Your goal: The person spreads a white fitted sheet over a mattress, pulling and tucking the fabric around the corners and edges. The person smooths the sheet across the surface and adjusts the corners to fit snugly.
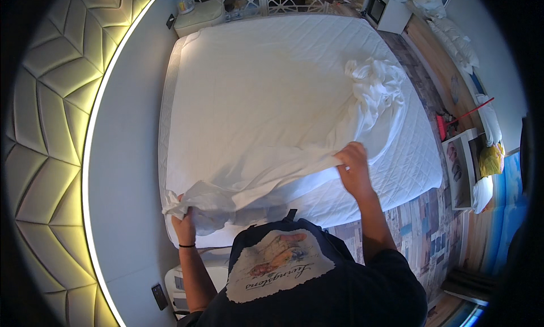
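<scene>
A white bed sheet lies spread over most of a white quilted mattress. Its far right part is bunched in loose folds on the mattress. At the near left corner of the bed, my left hand grips a gathered piece of the sheet. My right hand pinches the sheet's near edge toward the right side. Between both hands the edge is lifted and stretched, with thin cloth hanging below it. The quilted surface shows bare along the right and near right side.
A padded headboard wall with a light strip runs along the left. A cushioned stool stands at the far left corner. On the right are a patterned floor, a red broom, a white shelf and pillows.
</scene>
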{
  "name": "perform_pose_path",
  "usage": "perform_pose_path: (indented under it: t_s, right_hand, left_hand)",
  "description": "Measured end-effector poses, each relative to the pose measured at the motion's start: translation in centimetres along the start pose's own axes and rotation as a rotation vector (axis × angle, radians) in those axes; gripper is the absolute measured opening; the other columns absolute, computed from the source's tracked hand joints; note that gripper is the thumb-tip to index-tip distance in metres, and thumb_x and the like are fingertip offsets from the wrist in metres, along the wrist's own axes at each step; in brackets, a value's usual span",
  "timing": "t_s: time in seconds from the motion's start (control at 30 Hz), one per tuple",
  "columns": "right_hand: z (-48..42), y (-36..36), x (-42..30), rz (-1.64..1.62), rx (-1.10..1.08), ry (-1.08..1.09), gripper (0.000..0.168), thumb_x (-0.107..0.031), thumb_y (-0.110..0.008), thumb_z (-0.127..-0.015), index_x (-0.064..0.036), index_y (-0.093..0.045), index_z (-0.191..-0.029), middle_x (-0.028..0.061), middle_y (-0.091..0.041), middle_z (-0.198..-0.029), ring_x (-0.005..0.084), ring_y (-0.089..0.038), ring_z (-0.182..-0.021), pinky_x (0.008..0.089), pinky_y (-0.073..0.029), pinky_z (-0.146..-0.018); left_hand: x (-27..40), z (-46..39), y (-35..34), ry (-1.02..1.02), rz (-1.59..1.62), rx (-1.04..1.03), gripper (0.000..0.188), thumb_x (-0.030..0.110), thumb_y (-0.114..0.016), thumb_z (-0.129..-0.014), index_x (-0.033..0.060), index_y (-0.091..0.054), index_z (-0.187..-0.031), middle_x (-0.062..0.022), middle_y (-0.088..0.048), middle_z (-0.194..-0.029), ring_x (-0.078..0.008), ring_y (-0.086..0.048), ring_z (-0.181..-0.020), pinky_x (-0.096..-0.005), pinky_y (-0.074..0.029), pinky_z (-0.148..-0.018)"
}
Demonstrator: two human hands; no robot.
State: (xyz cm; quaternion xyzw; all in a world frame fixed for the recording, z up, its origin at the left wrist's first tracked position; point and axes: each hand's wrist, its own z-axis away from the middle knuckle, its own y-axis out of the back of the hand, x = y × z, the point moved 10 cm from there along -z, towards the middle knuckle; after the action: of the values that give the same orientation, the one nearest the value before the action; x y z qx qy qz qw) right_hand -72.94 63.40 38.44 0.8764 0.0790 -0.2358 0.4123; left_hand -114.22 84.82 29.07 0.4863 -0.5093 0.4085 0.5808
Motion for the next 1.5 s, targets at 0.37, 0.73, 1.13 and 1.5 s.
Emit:
perform_pose_path:
  t_s: [0.37,0.73,1.13,1.5]
  right_hand:
    - [0.0,-8.1,-9.1,-0.351,-0.282,-0.028,0.017,-0.002,-0.059,-0.067,-0.004,-0.055,-0.084,0.0121,-0.051,-0.08,0.0337,-0.054,-0.074,0.0413,-0.044,-0.062]
    - [0.8,-6.4,-8.9,-0.396,-0.127,-0.025,0.025,-0.006,-0.063,-0.067,-0.005,-0.054,-0.09,0.0099,-0.046,-0.105,0.0309,-0.044,-0.099,0.0418,-0.035,-0.086]
    - [6.7,-8.0,2.9,-0.01,-0.019,-0.285,0.035,-0.007,-0.066,-0.065,-0.01,-0.055,-0.098,0.0076,-0.051,-0.102,0.0276,-0.045,-0.101,0.0419,-0.03,-0.09]
    - [12.8,-4.5,15.8,0.202,0.17,-0.413,0.028,0.009,-0.051,-0.061,-0.003,-0.059,-0.084,0.0132,-0.061,-0.081,0.0327,-0.058,-0.079,0.0386,-0.045,-0.073]
  left_hand:
    - [7.6,5.1,-20.8,-0.198,0.001,-0.71,0.079,0.004,-0.075,-0.058,0.0051,-0.034,-0.125,-0.0126,-0.046,-0.123,-0.0175,-0.054,-0.102,-0.0298,-0.046,-0.08]
    - [8.3,5.9,-22.5,-0.319,-0.359,-0.676,0.017,0.009,-0.064,-0.071,0.0016,-0.061,-0.086,-0.0148,-0.062,-0.075,-0.0281,-0.062,-0.07,-0.0319,-0.048,-0.063]
    - [11.7,5.3,-16.3,-0.41,-0.286,-0.458,0.017,0.007,-0.065,-0.068,0.0004,-0.06,-0.084,-0.005,-0.061,-0.075,-0.0131,-0.056,-0.066,-0.0262,-0.045,-0.062]
    - [6.7,4.3,-6.3,-0.165,-0.323,-0.269,0.039,0.032,-0.066,-0.073,-0.0021,-0.061,-0.092,-0.0121,-0.063,-0.084,-0.0197,-0.059,-0.076,-0.0314,-0.048,-0.067]
